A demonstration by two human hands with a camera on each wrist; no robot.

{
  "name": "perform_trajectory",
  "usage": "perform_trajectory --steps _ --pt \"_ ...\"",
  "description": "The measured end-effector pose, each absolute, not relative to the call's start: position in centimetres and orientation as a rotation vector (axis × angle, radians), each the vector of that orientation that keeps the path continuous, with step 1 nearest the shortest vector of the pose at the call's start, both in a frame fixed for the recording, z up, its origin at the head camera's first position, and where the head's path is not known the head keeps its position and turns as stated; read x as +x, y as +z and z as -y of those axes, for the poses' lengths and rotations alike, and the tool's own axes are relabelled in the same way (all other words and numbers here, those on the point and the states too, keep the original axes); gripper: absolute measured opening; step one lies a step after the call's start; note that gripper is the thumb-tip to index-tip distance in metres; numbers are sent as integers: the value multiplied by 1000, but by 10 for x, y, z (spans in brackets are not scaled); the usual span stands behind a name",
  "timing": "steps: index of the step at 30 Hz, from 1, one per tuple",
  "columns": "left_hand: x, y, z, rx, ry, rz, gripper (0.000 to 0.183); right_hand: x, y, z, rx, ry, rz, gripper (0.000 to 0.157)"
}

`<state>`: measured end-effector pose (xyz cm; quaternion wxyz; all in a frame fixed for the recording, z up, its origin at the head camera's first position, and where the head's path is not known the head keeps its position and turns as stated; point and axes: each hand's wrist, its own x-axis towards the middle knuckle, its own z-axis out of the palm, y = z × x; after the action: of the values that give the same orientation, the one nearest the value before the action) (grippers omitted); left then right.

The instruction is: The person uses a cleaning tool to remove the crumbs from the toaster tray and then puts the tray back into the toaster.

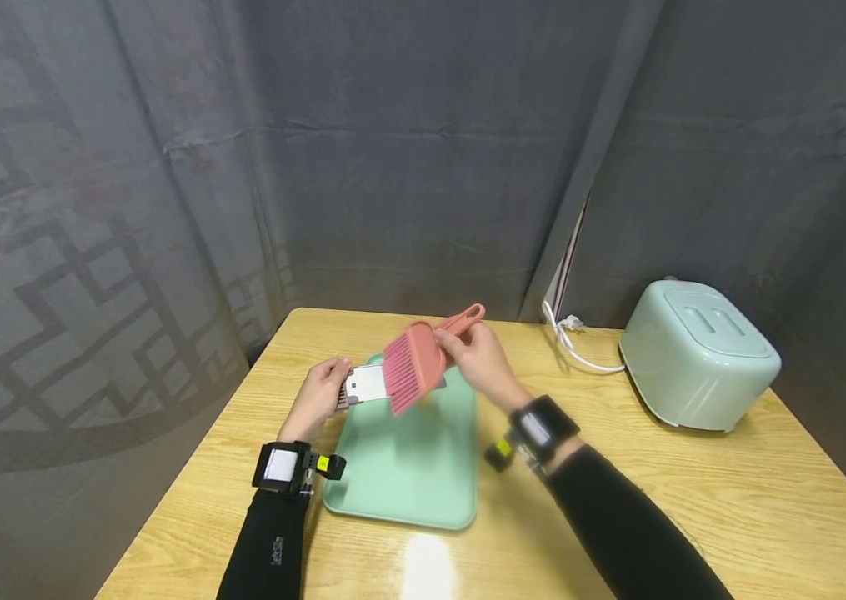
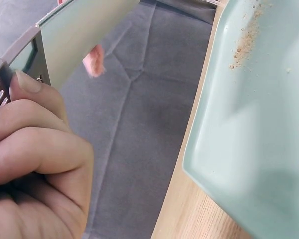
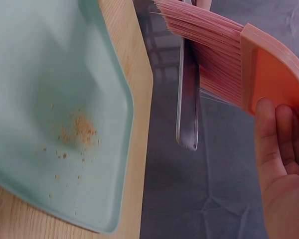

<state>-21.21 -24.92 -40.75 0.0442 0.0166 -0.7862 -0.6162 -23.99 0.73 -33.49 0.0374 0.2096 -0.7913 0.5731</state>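
My left hand (image 1: 315, 397) grips the dark slotted end of a metal crumb tray (image 1: 367, 383), holding it raised above a pale green tray (image 1: 411, 479). A pink brush (image 1: 426, 358) is in my right hand (image 1: 486, 363), with fingers and thumb pinching it near the base of its handle. Its bristles (image 3: 209, 40) lie across the crumb tray's metal sheet and seem to touch it. Brown crumbs (image 3: 79, 130) are scattered on the green tray below. The left wrist view shows my thumb pressed on the crumb tray's edge and only its near part.
A mint green toaster (image 1: 700, 354) stands on the right of the wooden table (image 1: 603, 508). Its white cord (image 1: 573, 352) runs left to a plug near the back edge. Grey curtains (image 1: 423, 167) hang behind and at the sides.
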Motion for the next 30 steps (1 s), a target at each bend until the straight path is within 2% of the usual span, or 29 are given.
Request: perform_trajectory --steps 7,18,30 --pt "-212 -408 250 30 -1890 2403 42 -249 -345 -18 607 1671 2435 34" --pt "-211 -409 252 1 -1875 2397 44 -252 -346 -36 540 1546 2400 30" --pt "-213 -414 256 45 -1869 2426 44 -257 -349 -52 460 1509 2418 33"
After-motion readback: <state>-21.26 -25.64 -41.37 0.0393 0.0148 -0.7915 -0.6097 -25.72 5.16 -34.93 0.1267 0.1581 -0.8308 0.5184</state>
